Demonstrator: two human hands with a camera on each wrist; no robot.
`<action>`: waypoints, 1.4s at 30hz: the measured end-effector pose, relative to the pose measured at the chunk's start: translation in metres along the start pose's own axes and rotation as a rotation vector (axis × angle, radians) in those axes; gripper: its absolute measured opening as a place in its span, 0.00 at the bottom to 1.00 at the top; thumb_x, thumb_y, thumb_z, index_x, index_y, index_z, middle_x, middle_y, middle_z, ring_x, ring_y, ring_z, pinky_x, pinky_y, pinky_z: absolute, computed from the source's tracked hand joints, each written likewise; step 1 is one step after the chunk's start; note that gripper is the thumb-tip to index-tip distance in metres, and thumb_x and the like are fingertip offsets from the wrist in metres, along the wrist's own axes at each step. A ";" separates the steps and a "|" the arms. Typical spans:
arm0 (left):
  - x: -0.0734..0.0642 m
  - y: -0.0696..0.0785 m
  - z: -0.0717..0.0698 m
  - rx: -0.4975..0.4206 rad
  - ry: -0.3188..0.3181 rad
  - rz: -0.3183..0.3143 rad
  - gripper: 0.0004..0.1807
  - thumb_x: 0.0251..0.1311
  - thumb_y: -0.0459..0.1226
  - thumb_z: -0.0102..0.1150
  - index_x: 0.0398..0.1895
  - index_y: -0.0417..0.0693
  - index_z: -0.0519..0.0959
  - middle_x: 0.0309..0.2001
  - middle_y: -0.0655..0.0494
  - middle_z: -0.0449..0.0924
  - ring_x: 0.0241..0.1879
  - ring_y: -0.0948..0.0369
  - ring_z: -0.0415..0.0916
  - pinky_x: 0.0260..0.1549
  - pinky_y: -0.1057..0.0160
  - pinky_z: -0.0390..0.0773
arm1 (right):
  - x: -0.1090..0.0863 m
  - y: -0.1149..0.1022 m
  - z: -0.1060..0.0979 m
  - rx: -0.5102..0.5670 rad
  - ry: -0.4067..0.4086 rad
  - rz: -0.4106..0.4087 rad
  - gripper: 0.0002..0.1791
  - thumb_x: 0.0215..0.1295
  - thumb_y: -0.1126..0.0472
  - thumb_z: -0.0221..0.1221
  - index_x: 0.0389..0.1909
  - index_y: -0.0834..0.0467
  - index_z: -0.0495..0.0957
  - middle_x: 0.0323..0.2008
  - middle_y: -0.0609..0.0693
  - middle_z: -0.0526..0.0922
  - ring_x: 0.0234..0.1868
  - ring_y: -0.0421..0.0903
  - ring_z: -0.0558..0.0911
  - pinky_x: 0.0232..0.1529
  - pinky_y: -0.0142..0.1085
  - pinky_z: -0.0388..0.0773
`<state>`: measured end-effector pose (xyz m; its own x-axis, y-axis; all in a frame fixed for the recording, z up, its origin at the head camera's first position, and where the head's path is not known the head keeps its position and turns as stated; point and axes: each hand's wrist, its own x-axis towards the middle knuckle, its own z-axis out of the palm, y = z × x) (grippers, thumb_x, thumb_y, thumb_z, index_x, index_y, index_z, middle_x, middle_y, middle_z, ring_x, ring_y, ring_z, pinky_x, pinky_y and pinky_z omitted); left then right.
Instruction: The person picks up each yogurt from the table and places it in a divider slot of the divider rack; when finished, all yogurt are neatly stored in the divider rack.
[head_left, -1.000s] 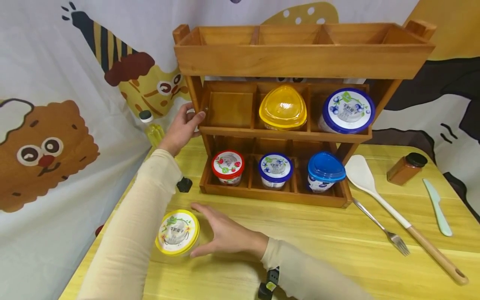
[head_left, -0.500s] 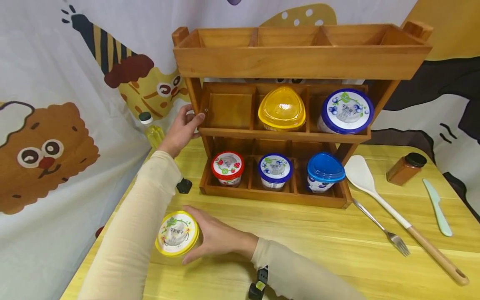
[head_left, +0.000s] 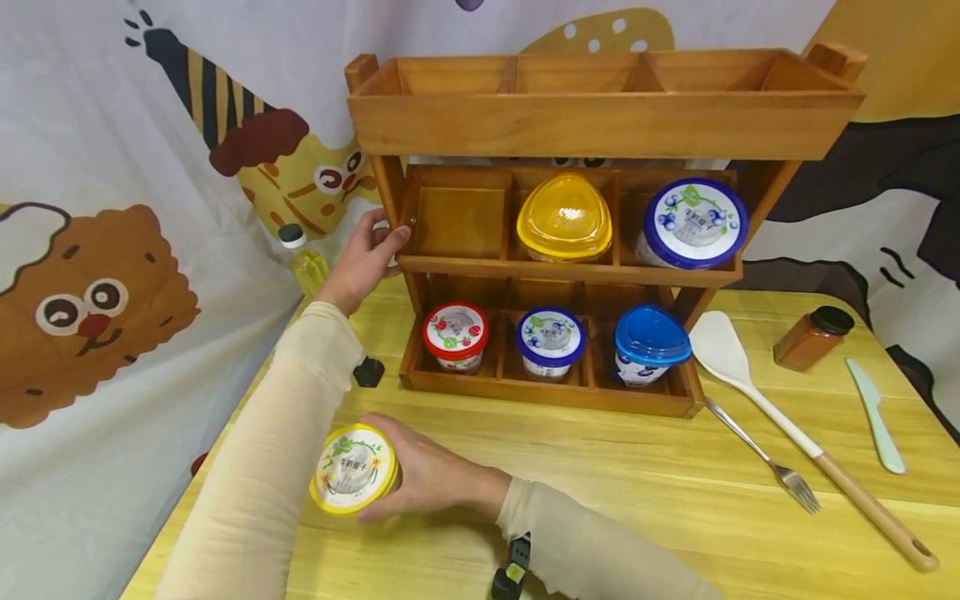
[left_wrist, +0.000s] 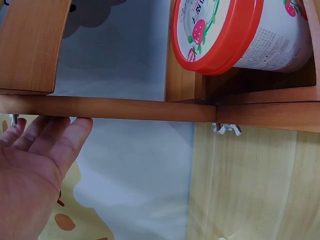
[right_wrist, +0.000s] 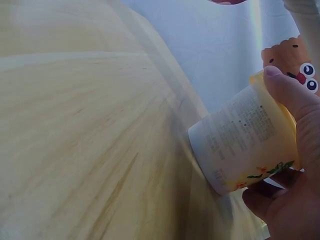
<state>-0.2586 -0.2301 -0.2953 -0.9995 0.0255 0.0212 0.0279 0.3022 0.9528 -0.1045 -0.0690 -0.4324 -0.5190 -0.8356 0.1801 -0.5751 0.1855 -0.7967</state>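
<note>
My right hand [head_left: 423,467] grips a tub with a yellow-rimmed lid [head_left: 352,468], thumb on the near side and fingers on the far side. In the right wrist view the tub's white side [right_wrist: 240,135] shows, its base close over the table. My left hand [head_left: 363,258] holds the left upright of a three-tier wooden rack [head_left: 607,125], thumb at the front edge. In the left wrist view its fingers [left_wrist: 70,142] meet the upright [left_wrist: 125,109]. The middle tier has a yellow triangular-lidded tub [head_left: 566,218] and a large blue-rimmed tub [head_left: 696,223]; its left compartment is bare.
Red-lidded [head_left: 455,336], blue-rimmed [head_left: 551,340] and blue-lidded tubs [head_left: 651,342] fill the bottom tier. Right of the rack lie a white spatula [head_left: 723,350], fork [head_left: 791,483], brown jar [head_left: 813,337] and green knife [head_left: 876,417]. An oil bottle [head_left: 306,262] stands at back left.
My right hand has moved left onto the yellow-rimmed tub and closed its thumb and fingers around it. The tub has tilted slightly. My left hand stays on the rack.
</note>
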 end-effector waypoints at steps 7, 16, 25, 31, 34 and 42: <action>0.000 0.000 -0.001 -0.009 0.001 0.000 0.37 0.70 0.53 0.50 0.76 0.52 0.49 0.71 0.43 0.62 0.67 0.51 0.65 0.64 0.46 0.72 | 0.000 0.000 0.000 0.005 0.003 0.000 0.59 0.46 0.49 0.77 0.74 0.50 0.49 0.68 0.48 0.66 0.67 0.37 0.69 0.70 0.32 0.62; 0.001 -0.001 -0.001 -0.016 0.009 0.009 0.37 0.70 0.52 0.50 0.75 0.51 0.49 0.71 0.44 0.62 0.67 0.52 0.65 0.62 0.46 0.73 | -0.002 -0.003 -0.001 0.000 0.020 0.009 0.58 0.47 0.49 0.77 0.74 0.50 0.50 0.68 0.48 0.67 0.66 0.38 0.69 0.70 0.33 0.63; -0.001 0.001 0.000 -0.010 -0.001 0.006 0.38 0.70 0.53 0.49 0.76 0.52 0.48 0.72 0.45 0.61 0.68 0.52 0.64 0.63 0.46 0.72 | -0.018 -0.007 -0.016 0.015 0.105 0.053 0.60 0.43 0.47 0.78 0.75 0.46 0.52 0.69 0.45 0.68 0.66 0.39 0.71 0.68 0.37 0.68; -0.002 0.003 0.001 0.003 -0.011 0.003 0.38 0.70 0.53 0.48 0.76 0.52 0.48 0.73 0.45 0.60 0.69 0.51 0.63 0.64 0.46 0.71 | -0.032 -0.009 -0.031 0.035 0.132 0.061 0.61 0.42 0.48 0.79 0.75 0.42 0.51 0.67 0.43 0.69 0.66 0.39 0.71 0.69 0.41 0.67; -0.002 0.002 0.001 0.003 -0.013 0.004 0.38 0.70 0.53 0.48 0.76 0.53 0.48 0.73 0.45 0.59 0.70 0.51 0.63 0.65 0.46 0.71 | -0.039 -0.011 -0.039 0.038 0.144 0.067 0.61 0.42 0.47 0.79 0.75 0.42 0.51 0.67 0.43 0.69 0.66 0.39 0.71 0.69 0.43 0.68; -0.002 0.001 0.001 -0.009 0.002 0.015 0.37 0.70 0.52 0.49 0.76 0.51 0.49 0.72 0.44 0.61 0.69 0.51 0.64 0.63 0.46 0.72 | -0.055 -0.027 -0.065 0.080 0.216 0.109 0.62 0.39 0.50 0.80 0.75 0.40 0.52 0.70 0.41 0.66 0.68 0.42 0.69 0.69 0.50 0.66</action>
<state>-0.2564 -0.2291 -0.2948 -0.9990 0.0281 0.0361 0.0427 0.2929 0.9552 -0.1014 0.0060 -0.3828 -0.7033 -0.6813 0.2030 -0.4613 0.2200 -0.8596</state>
